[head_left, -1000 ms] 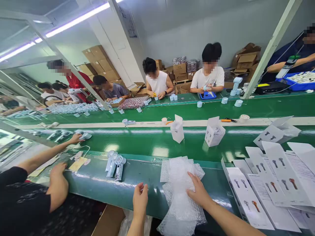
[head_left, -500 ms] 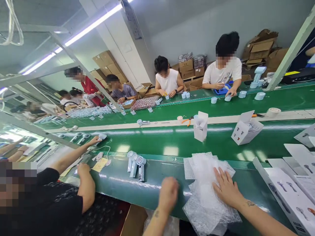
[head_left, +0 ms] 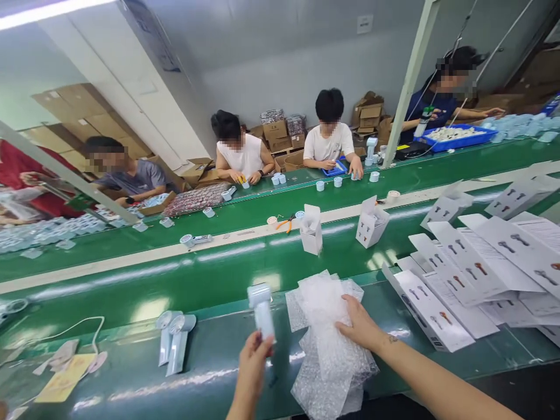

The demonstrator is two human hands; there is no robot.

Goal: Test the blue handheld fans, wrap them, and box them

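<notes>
My left hand (head_left: pixel 252 364) is closed around the handle end of a light blue handheld fan (head_left: pixel 263 315), held tilted with its head up, above the green bench. My right hand (head_left: pixel 361 325) lies on the right side of a stack of clear bubble wrap bags (head_left: pixel 326 338), thumb and fingers apart. The stack fans out toward the bench's near edge. Left of my left hand, two more light blue fans (head_left: pixel 177 341) lie side by side on the bench.
Printed white boxes (head_left: pixel 437 309) lean in a pile at right. Two open white boxes (head_left: pixel 311 233) stand on the green conveyor (head_left: pixel 245 265). A yellow card (head_left: pixel 65 382) and white cable lie at left. Co-workers (head_left: pixel 330 140) sit across the line.
My left hand, empty before, has taken one fan from the group of three and brought it beside the bags. My right hand stays on the bags. The view has swung right.
</notes>
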